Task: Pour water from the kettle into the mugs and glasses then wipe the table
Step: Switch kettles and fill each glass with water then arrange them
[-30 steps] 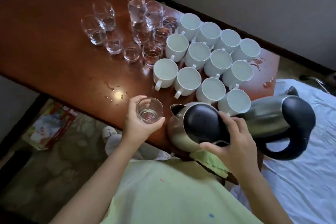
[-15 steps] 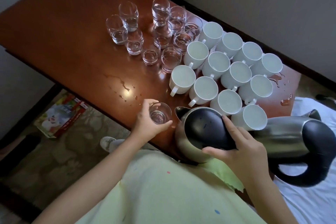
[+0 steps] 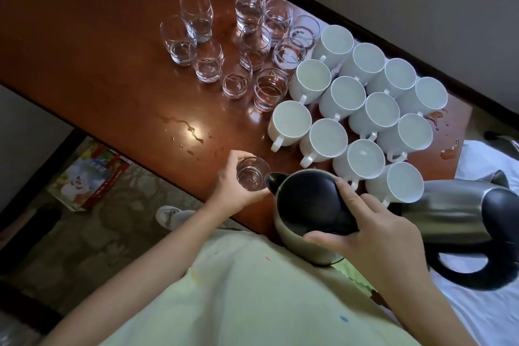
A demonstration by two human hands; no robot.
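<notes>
My left hand [image 3: 234, 191] grips a small clear glass [image 3: 251, 177] holding a little water, at the near edge of the brown table [image 3: 92, 64]. My right hand [image 3: 373, 230] grips the steel kettle [image 3: 309, 213] by its black top, and the kettle's spout touches the glass rim. Several white mugs [image 3: 356, 109] stand packed together at the right. To their left stand several clear glasses [image 3: 252, 45] with water. A green cloth [image 3: 362, 284] peeks out under the kettle.
A second steel kettle [image 3: 474, 219] with a black handle lies on its side on white fabric at the right. Water puddles [image 3: 186, 129] shine on the table near the front edge, and more drops lie at the far right corner [image 3: 446, 135]. A printed packet [image 3: 87, 177] lies on the floor.
The view has shifted, so everything sits further right and lower. My hands keep the same grip on the glass and kettle, with the spout now at the glass rim.
</notes>
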